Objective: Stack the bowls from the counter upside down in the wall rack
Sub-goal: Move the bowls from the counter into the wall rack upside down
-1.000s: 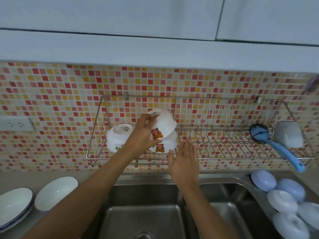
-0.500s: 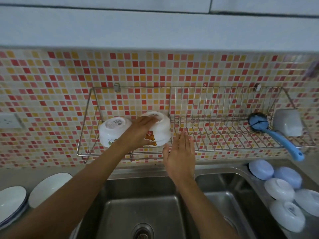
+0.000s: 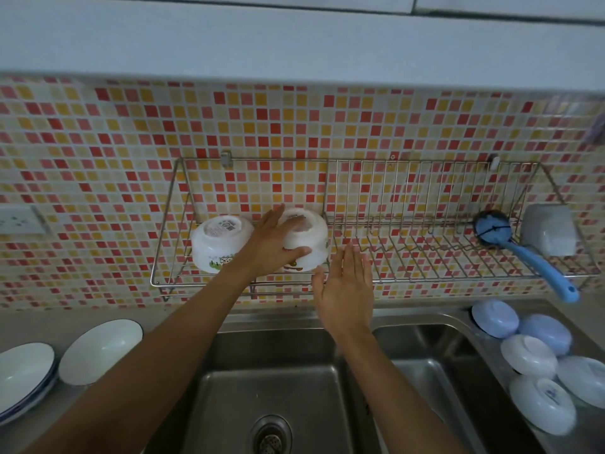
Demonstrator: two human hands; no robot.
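A wire wall rack hangs on the mosaic tiles above the sink. In its left end sits an upside-down white bowl with a cartoon print. Right of it stands a stack of upside-down white bowls with a bear picture. My left hand wraps around the top bowl of that stack. Just right of and below the stack, my right hand hovers flat with fingers apart, holding nothing. Several white and pale blue bowls lie upside down on the counter at the right.
A blue-handled brush and a grey cup sit in the rack's right end. White plates rest on the counter at the left. A double steel sink lies below my arms. A wall socket is at far left.
My left hand has lowered the bear bowl onto the one beneath it, so the two now nest as a stack. My right hand stays open beside it. The camera has tilted down.
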